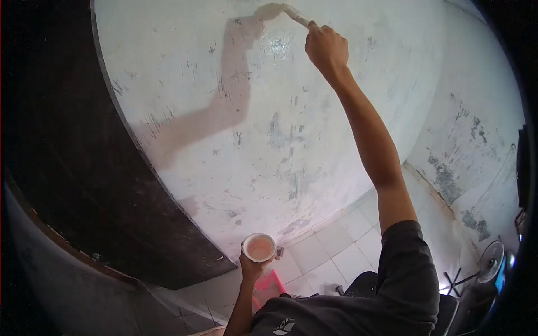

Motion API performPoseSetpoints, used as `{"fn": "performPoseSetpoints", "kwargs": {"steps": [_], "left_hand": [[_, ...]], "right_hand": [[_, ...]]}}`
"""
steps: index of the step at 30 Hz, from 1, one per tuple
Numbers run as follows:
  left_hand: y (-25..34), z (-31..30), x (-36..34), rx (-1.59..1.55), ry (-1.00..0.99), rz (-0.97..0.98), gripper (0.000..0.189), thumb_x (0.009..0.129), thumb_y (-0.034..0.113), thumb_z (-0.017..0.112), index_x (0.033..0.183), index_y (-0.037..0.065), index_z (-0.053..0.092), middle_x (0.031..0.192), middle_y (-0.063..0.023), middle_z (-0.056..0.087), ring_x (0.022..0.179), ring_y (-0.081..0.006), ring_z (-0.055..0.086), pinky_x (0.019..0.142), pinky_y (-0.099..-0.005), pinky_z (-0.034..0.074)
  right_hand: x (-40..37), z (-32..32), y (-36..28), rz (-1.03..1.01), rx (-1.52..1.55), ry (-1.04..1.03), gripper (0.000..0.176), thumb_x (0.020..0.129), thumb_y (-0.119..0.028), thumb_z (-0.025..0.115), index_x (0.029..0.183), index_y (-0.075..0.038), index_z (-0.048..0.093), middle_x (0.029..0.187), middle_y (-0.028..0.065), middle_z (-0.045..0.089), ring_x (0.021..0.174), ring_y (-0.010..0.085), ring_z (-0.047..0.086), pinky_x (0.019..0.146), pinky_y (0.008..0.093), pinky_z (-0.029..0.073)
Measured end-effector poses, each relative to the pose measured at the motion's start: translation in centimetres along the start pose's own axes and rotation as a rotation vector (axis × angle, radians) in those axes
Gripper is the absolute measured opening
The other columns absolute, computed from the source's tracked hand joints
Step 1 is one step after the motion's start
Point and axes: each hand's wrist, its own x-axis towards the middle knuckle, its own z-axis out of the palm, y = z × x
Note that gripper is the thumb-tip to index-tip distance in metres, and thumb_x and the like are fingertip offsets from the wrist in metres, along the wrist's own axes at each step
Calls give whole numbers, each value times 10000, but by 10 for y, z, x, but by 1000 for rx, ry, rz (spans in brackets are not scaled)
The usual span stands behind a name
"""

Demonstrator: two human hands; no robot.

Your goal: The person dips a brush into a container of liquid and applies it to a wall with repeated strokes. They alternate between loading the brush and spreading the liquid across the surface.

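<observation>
High on the wall, my right hand [327, 49] is closed around the handle of a paintbrush [296, 15]. The brush points up and left, its head at the wall [269, 134], where my arm's shadow meets it. A wet, shiny patch shows just below the brush head. Down at waist height, my left hand [255, 270] grips a round, pale cup [259, 247] from below and the side. Inside the cup is a pinkish-looking liquid. White wall paint is marked by dark scratches and grey worn spots.
A dark panel [67, 140], perhaps a door, borders the wall on the left. A second patchy wall [465, 145] stands at right. Below are pale floor tiles [330, 252], a pink object [268, 288], a black chair [361, 285] and a fan [491, 257].
</observation>
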Motion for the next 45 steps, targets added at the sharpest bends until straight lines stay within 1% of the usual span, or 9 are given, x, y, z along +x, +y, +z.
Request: {"fn": "performPoseSetpoints", "kwargs": {"steps": [3, 8, 13, 20, 25, 34, 39, 40, 45], "left_hand": [[-8, 2, -1, -53, -14, -22, 679, 588, 97, 892, 1152, 13, 525, 1068, -96, 629, 1000, -193, 605, 873, -342, 495], [-9, 1, -3, 79, -7, 26, 688, 591, 86, 885, 1165, 20, 511, 1089, -105, 618, 1013, -206, 598, 877, -359, 491], [-9, -3, -5, -10, -12, 28, 681, 598, 95, 883, 1159, 23, 505, 1086, -107, 612, 1008, -212, 597, 868, -356, 490], [18, -8, -6, -41, -31, 118, 621, 615, 91, 870, 1129, 12, 530, 1032, -110, 637, 945, -210, 621, 853, -349, 497], [1, -14, -10, -23, -34, 88, 634, 607, 83, 873, 1136, 10, 532, 1040, -110, 640, 945, -206, 622, 851, -350, 498], [-8, -23, -14, -93, -8, 1, 670, 597, 55, 877, 1156, 16, 509, 1080, -94, 615, 1000, -196, 599, 857, -352, 504], [-20, -26, -14, -78, -23, 24, 698, 590, 46, 882, 1169, 17, 494, 1091, -95, 605, 1000, -188, 598, 856, -355, 512], [-18, -27, -15, -78, -29, 21, 698, 590, 46, 882, 1169, 17, 494, 1091, -95, 605, 1000, -188, 598, 856, -355, 512], [2, -30, -16, -161, -27, 23, 656, 577, 132, 902, 1115, 19, 543, 1021, -102, 642, 936, -202, 618, 847, -350, 500]], "right_hand": [[-7, 8, -4, -34, 35, 18, 201, 872, -168, 514, 997, -65, 632, 802, 182, 649, 713, 365, 653, 638, 475, 522], [-53, 33, -6, -186, 54, -320, 236, 890, -156, 494, 1049, -34, 618, 808, 204, 644, 734, 389, 647, 672, 483, 525], [-112, 30, -9, -282, -25, -545, 103, 796, -60, 546, 833, -35, 640, 831, 164, 663, 757, 318, 678, 637, 426, 541], [-140, 22, -11, -434, -149, -844, 116, 768, -39, 572, 838, -61, 662, 856, 150, 672, 783, 312, 677, 663, 425, 531], [-129, 35, -26, -292, 12, -531, 150, 772, -84, 552, 859, -51, 669, 802, 160, 668, 759, 336, 669, 665, 447, 528], [-72, 24, -43, -123, -6, -322, 135, 762, -69, 570, 844, -44, 674, 805, 164, 675, 749, 330, 678, 638, 440, 531], [-61, 11, -39, -87, -55, -123, 202, 856, -94, 503, 971, -45, 662, 790, 159, 668, 700, 319, 678, 608, 425, 533], [-63, 16, -34, -79, -60, -108, 186, 889, -196, 531, 1000, -72, 615, 757, 135, 640, 666, 331, 657, 581, 463, 518], [-102, 27, -39, -66, -58, -49, 249, 887, -168, 536, 1106, -79, 615, 752, 141, 628, 611, 321, 650, 541, 450, 516]]}}
